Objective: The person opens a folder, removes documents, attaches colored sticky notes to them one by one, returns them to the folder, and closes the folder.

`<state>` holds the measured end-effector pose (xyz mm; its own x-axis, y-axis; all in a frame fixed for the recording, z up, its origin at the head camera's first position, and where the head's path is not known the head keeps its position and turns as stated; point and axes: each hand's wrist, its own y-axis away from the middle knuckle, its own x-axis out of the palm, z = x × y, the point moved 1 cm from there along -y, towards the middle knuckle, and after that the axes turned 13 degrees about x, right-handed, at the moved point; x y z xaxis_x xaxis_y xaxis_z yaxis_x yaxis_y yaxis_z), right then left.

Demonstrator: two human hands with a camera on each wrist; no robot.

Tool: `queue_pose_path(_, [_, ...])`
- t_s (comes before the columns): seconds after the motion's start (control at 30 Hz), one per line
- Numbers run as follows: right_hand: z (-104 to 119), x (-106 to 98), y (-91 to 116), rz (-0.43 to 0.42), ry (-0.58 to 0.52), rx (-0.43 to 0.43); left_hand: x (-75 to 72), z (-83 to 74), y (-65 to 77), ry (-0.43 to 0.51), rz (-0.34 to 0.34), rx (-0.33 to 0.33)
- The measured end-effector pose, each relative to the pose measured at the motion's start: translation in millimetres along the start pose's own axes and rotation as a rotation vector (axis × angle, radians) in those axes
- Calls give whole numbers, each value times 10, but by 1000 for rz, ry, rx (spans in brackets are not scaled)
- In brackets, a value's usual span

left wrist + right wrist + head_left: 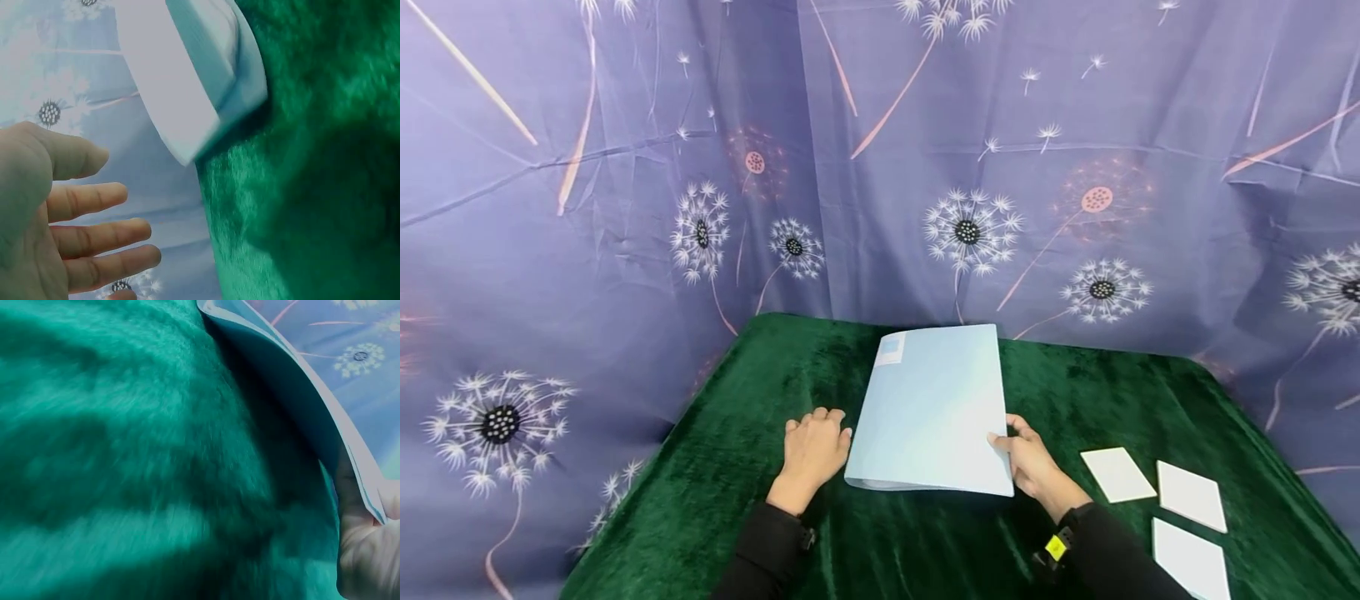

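Okay, pale blue folder (932, 408) sits mid-table, centre of scene, near edge towards the person. Its right side is raised off the cloth, dark shadow under it in the right wrist view. White label (891, 348) at its far left corner. Right hand (1032, 458) pinches the right edge close to the near right corner: thumb on top, fingers underneath. Left hand (815, 446) is just beside the left edge, fingers loosely extended and spread in the left wrist view, holding nothing. Three white squares (1117, 475) lie right of the right hand, near right part of the green cloth (722, 467). Yellow-faced device (1056, 547) on right wrist; dark sleeves (763, 546) both arms. Far side: purple-blue dandelion-print curtain (880, 225).
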<state>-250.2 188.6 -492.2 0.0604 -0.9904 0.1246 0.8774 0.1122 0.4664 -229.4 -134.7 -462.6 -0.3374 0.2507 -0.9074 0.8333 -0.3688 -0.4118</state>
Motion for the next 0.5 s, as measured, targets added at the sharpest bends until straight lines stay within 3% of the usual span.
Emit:
queue_pose_path(0.23, [-116, -488, 482, 110, -92, 40, 44, -147, -50, 21, 8, 47])
queue_pose_path(0.3, [-175, -592, 592, 105, -94, 74, 64, -193, -68, 25, 6, 60])
queue_pose_path(0.4, [-265, -666, 695, 21, 4, 121, 93, -257, -95, 27, 11, 73])
queue_pose_path(0.5, [-326, -676, 728, -110, 217, 155, 122, -322, -117, 28, 28, 85])
